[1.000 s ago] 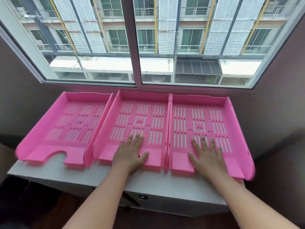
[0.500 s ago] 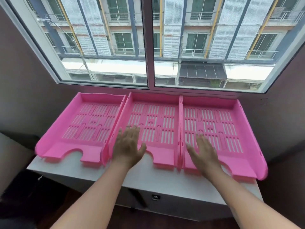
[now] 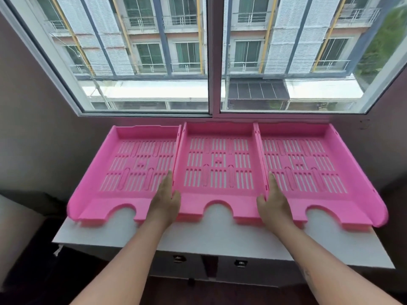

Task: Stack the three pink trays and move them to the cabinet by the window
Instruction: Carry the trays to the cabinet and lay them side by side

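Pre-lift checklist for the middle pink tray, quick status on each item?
1. Left hand on the left wall of the middle pink slotted plastic tray: ok, thumb inside, fingers outside.
2. Right hand on that tray's right wall: ok, mirrored grip.
3. Middle tray empty: ok, nothing lies in it.
4. Clearance from neighbours: not ok, the left pink tray and right pink tray sit tight against its walls, and the fingers reach into them.
5. Trays hooked together: cannot tell.
6. Support on the white cabinet top: ok for the middle tray; the outer trays' outer corners overhang the edges.
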The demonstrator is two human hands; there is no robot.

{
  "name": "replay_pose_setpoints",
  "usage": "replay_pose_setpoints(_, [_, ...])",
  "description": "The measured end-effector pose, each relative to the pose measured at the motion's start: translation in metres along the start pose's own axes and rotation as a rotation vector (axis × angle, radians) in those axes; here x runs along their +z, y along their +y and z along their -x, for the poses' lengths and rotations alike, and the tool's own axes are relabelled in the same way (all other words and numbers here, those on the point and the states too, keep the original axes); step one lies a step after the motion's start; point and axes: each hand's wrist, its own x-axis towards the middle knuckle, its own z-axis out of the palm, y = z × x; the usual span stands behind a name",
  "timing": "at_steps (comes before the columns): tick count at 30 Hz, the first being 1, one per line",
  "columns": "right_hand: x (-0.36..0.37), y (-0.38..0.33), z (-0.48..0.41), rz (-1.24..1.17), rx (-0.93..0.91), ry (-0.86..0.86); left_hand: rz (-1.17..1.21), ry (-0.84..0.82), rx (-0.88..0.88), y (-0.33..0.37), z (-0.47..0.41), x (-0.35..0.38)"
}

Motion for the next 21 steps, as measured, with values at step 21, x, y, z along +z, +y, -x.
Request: replay_pose_setpoints(21, [0.010,-0.005,0.011,0.248,-0.123,0.156,-0.191,0.106,0.184,-0.022,0.018,-0.004])
